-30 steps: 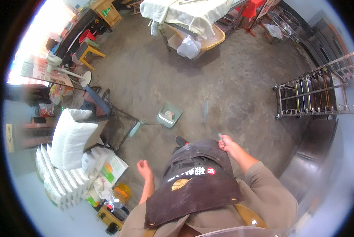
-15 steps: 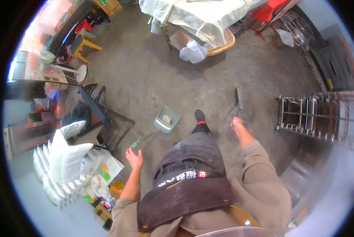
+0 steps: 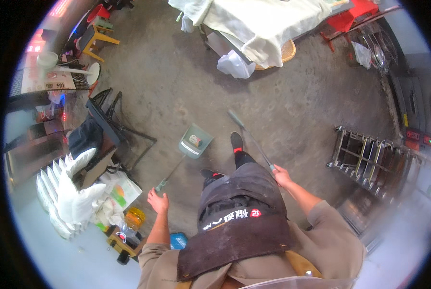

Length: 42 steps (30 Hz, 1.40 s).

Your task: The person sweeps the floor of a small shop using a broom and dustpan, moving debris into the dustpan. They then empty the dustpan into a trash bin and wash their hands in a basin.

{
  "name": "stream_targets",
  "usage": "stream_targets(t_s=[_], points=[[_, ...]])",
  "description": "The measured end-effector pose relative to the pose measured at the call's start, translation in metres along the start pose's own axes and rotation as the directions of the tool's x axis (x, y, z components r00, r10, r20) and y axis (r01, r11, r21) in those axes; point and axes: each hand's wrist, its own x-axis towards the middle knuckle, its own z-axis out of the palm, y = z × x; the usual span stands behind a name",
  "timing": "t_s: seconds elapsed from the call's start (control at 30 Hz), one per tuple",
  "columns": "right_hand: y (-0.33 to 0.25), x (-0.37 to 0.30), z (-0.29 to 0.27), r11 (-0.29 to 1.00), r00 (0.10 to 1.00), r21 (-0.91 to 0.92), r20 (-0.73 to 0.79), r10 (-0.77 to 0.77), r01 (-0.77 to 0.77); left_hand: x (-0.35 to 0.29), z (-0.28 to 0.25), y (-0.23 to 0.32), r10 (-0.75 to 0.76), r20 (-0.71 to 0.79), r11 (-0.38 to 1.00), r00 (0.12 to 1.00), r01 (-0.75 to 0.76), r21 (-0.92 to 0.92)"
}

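My left hand [image 3: 158,201] is at the top end of a long-handled green dustpan [image 3: 191,150], its fingers closed about the grip. The pan lies ahead on the grey floor, its wide mouth facing away from me. In my right hand [image 3: 282,176] is the handle of a long broom [image 3: 252,136]. Its shaft slants forward and to the left, and its narrow head is just beyond my dark shoe [image 3: 236,140], right of the pan. Any dirt on the floor is too small to make out.
Ahead stands a table with a white cloth [image 3: 273,29], a plastic bag [image 3: 236,65] and a wicker basket [image 3: 287,52] beneath. On the left are a folding chair [image 3: 112,130], white sacks [image 3: 71,192] and a yellow stool [image 3: 96,42]. A metal rack [image 3: 364,156] is at right.
My right hand has swung the broom leftward, its head passing from the right side to near the dustpan. The pan has shifted slightly left, and my second shoe now shows.
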Motion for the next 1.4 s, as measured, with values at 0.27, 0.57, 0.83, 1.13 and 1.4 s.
stream_targets(t_s=[0.27,0.57,0.83,1.13,1.4], points=[[-0.091,0.123,-0.051,0.892,0.821,-0.296,-0.368,-0.436,0.341,0.008,-0.002,-0.007,-0.003,0.064,0.983,0.998,-0.009,0.186],[-0.138,0.127,0.025,0.819,0.942,-0.541,-0.133,-0.307,0.191,-0.043,0.059,-0.026,-0.111,0.2,0.971,0.973,0.149,-0.186],[-0.111,0.033,0.048,0.921,0.983,-0.351,-0.018,-0.185,0.167,-0.106,0.096,-0.035,-0.323,0.213,0.795,0.922,0.387,-0.468],[-0.313,0.152,0.118,0.56,0.702,-0.63,-0.033,-0.711,0.538,-0.099,0.108,-0.024,-0.407,0.147,0.774,0.902,0.426,-0.468],[-0.313,0.193,0.155,0.629,0.84,-0.681,-0.038,-0.54,0.374,-0.069,0.105,-0.033,-0.435,0.268,0.748,0.859,0.511,-0.423]])
